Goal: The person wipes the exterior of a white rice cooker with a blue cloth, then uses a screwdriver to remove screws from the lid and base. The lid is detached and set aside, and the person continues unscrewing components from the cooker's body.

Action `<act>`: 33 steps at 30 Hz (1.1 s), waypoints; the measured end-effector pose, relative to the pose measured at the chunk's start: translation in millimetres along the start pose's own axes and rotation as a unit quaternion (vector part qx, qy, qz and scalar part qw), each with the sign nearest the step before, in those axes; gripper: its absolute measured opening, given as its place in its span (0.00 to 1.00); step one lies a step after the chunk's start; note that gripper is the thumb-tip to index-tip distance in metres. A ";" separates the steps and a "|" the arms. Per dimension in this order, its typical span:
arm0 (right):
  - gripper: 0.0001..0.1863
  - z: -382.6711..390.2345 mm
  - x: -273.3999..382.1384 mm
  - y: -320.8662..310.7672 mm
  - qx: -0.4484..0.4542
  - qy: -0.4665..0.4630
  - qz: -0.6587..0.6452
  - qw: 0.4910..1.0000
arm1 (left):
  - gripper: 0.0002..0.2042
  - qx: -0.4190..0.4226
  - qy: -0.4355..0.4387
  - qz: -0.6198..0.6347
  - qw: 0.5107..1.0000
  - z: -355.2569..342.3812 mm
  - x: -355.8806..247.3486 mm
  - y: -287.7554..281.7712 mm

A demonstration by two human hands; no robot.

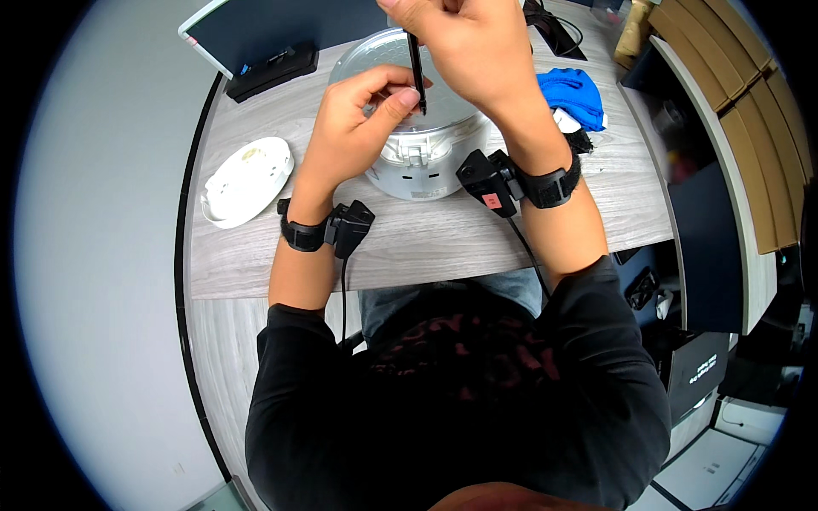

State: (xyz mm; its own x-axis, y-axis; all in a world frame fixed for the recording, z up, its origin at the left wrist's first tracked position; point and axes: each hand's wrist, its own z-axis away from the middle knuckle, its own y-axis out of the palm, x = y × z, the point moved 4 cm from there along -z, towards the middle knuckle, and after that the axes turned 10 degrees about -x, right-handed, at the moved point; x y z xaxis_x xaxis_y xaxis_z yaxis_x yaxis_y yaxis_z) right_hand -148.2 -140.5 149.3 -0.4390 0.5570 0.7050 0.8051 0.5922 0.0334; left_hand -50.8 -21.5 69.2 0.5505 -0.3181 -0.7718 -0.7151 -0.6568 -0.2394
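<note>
A round white appliance, which looks like a rice cooker, stands on the table with its latch toward me. Its wide grey top is partly hidden by my hands. From above, my right hand grips a slim black screwdriver held nearly upright, its tip down at the front part of the top. My left hand is closed in a pinch around the screwdriver's lower end, thumb on the near side. What lies under the tip is too small to make out. Both wrists wear black strapped devices.
Left of the appliance lies a white oval cover with small holes. Behind it are a black case and a dark panel with a white edge. A blue cloth lies at the right, near a shelf with cardboard boxes.
</note>
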 end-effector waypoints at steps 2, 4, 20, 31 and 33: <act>0.13 2.8 -1.0 0.2 -0.007 -0.002 0.002 1.000 | 0.09 -0.004 -0.007 0.013 1.000 0.7 1.3 0.0; 0.13 6.5 1.4 0.9 -0.020 0.012 0.002 1.000 | 0.08 -0.010 -0.017 0.020 1.000 1.7 2.6 -0.7; 0.15 17.4 2.4 2.5 -0.003 -0.004 -0.013 1.000 | 0.07 0.002 -0.014 0.015 1.000 5.2 7.2 -3.9; 0.12 18.8 -9.8 7.6 0.123 0.106 -0.106 0.981 | 0.11 0.073 -0.009 0.102 0.992 0.5 -5.5 -1.7; 0.11 19.9 -15.7 7.1 0.106 0.104 -0.131 0.980 | 0.11 0.063 -0.018 0.066 0.996 -0.6 -4.3 -1.4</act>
State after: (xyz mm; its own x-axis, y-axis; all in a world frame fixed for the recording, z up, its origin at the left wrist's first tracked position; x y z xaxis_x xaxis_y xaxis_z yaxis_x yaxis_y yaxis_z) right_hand -143.6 -133.5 124.4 -0.5102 0.2519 0.8223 0.5650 0.8190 0.0997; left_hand -52.0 -19.6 73.2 0.4336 -0.3694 -0.8219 -0.8296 -0.5197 -0.2041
